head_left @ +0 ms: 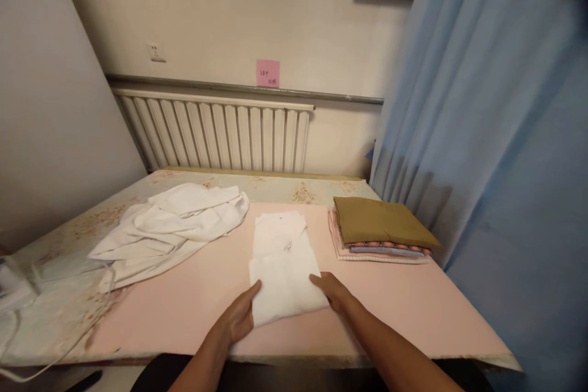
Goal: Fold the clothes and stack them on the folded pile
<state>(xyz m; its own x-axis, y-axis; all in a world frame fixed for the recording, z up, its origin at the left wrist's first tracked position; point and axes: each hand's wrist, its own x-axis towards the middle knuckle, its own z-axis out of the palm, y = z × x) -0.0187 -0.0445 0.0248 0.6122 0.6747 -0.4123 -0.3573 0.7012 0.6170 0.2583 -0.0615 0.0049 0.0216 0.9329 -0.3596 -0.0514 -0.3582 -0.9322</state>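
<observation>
A folded white shirt point(281, 269) lies in front of me on the pink cloth point(184, 312), with a small dark mark on its upper part. My left hand point(242, 313) grips its lower left edge, thumb on top and fingers underneath. At the lower right edge, my right hand point(331, 291) holds the shirt in the same way, its fingers mostly hidden below the fabric. A crumpled white cloth point(174, 226) is spread to the left of the shirt.
On the right stands a stack of folded fabrics, topped by an olive-brown piece point(383, 222). A blue curtain point(459, 104) hangs beside it. A white device point(13, 285) with a cord sits at the far left. Behind the table is a radiator point(229, 131).
</observation>
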